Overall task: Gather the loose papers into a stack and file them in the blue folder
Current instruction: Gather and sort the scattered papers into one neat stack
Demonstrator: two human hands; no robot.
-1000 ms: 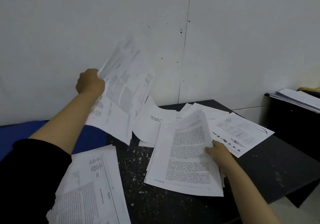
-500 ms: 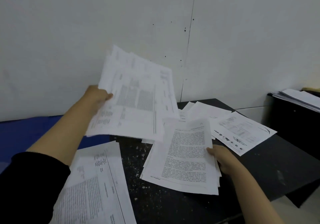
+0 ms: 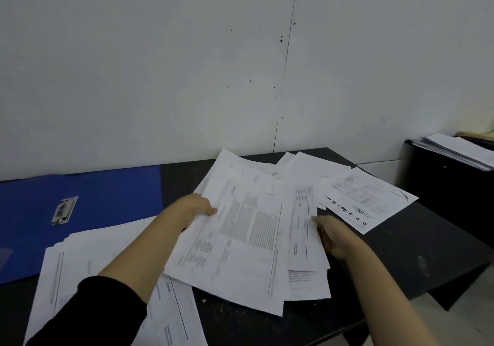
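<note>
A pale wall with a thin vertical seam stood behind the dark speckled surface [image 3: 401, 252] where you worked. Your left hand [image 3: 193, 208] gripped the left edge of a bundle of printed sheets [image 3: 240, 238], with the thumb on top and the other fingers hidden under the paper. The bundle lay low and tilted over the surface, and it covered a second pile [image 3: 307, 281] under it. Your right hand [image 3: 335, 237] held the right edge of that pile; its fingers were curled under the sheets, so you could see mostly the back of the hand. Just beside this hand, a single sheet with logos [image 3: 369, 201] lay flat, and more loose papers [image 3: 307, 166] were behind it, near the wall. Another pile of papers [image 3: 85, 260] lay near you on the left, partly under your left arm with its black sleeve [image 3: 88, 311]. The blue folder [image 3: 107, 198] lay open on the far left of the surface, with its metal clip [image 3: 65, 210] visible. On the far right, a black cabinet [image 3: 449, 198] carried a stack of documents [image 3: 459, 150].
</note>
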